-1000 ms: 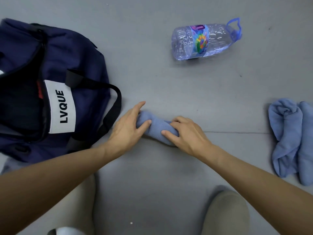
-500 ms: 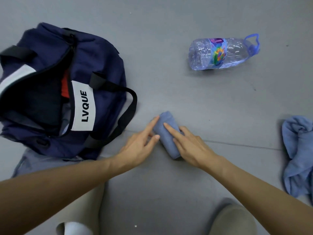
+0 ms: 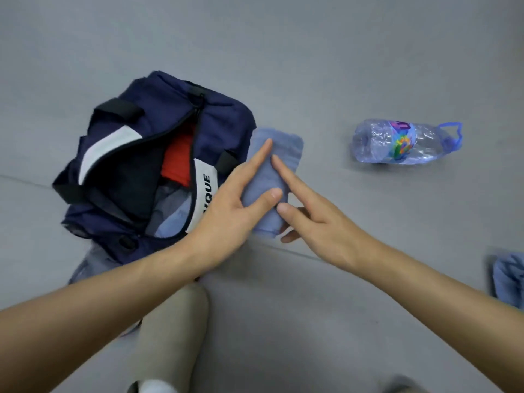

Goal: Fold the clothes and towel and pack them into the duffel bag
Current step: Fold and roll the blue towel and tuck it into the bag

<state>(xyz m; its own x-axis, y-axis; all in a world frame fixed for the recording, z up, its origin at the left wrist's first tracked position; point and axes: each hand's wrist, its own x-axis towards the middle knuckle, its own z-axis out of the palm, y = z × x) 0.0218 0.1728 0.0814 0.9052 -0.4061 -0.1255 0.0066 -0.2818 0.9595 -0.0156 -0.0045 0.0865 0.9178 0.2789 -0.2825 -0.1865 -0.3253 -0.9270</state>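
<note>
The packing looks well advanced but not finished. The navy duffel bag [image 3: 226, 120] lies unzipped on the grey floor [image 3: 340, 307], and its open mouth shows a red garment [image 3: 178, 160], a dark garment [image 3: 136, 180] and a pale blue-grey cloth [image 3: 173, 219] already inside. The rolled blue towel [image 3: 286, 148] is just beside the bag's right side, held between both hands. The left hand [image 3: 232, 199] has its thumb across the roll and its forefinger straight along it. The right hand [image 3: 320, 219] grips from the other side, with its thumb on the cloth and lower fingers curled beneath. Whether the roll rests on the floor or is lifted is hard to tell. It is not yet in the bag. A crumpled blue cloth [image 3: 507, 282] at the right edge seems still unfolded, and some grey fabric [image 3: 88, 262] pokes out beneath the bag. A plastic water bottle [image 3: 397, 143] lies on its side, well apart.
</note>
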